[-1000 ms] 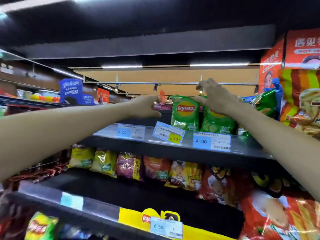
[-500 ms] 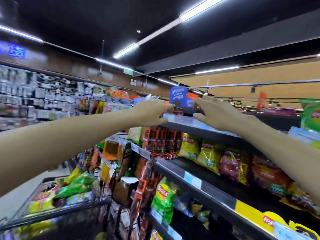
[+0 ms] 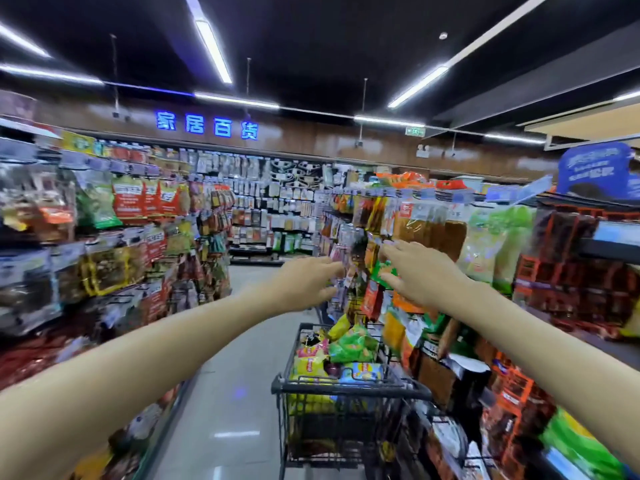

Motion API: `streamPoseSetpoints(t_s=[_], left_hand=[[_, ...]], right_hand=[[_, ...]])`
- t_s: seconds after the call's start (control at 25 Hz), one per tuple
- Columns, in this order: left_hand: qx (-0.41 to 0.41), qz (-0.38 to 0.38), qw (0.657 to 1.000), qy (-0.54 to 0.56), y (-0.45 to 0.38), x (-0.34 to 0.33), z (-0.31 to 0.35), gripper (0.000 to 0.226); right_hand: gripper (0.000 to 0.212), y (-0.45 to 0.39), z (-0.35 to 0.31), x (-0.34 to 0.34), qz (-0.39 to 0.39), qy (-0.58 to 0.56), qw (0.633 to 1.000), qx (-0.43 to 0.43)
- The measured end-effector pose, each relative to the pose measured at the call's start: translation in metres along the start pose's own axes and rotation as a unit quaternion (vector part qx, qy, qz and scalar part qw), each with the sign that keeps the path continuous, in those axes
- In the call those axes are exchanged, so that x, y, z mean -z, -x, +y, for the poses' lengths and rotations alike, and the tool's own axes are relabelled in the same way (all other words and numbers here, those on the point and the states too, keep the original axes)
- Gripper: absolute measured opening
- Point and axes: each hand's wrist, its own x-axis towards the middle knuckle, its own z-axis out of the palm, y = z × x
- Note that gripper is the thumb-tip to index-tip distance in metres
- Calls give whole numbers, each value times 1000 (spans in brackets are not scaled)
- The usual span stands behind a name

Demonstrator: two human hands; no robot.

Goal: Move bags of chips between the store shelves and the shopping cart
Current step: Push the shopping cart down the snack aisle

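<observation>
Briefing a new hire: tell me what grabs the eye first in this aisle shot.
Two bare arms reach forward mid-frame, the left hand and right hand both empty with loose fingers. Below them stands a black shopping cart heaped with green and yellow chip bags. A glowing blue sign hangs on the far wall.

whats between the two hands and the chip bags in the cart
In the head view, nothing solid: both the left hand and right hand hang empty in open air above the chip bags heaped in the cart.
</observation>
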Motion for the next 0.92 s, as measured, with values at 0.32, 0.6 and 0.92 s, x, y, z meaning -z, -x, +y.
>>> streamPoseSetpoints(t_s=[0.32, 0.6, 0.92], left_hand=[[157, -54, 986, -14, 158, -73, -150, 35], [262, -105, 959, 32, 251, -187, -205, 32], [325, -169, 930, 23, 254, -265, -319, 39]], right_hand=[[34, -75, -209, -108, -38, -142, 984, 98], [31, -85, -328, -233, -138, -199, 960, 142], [31, -193, -377, -358, -190, -252, 934, 169]])
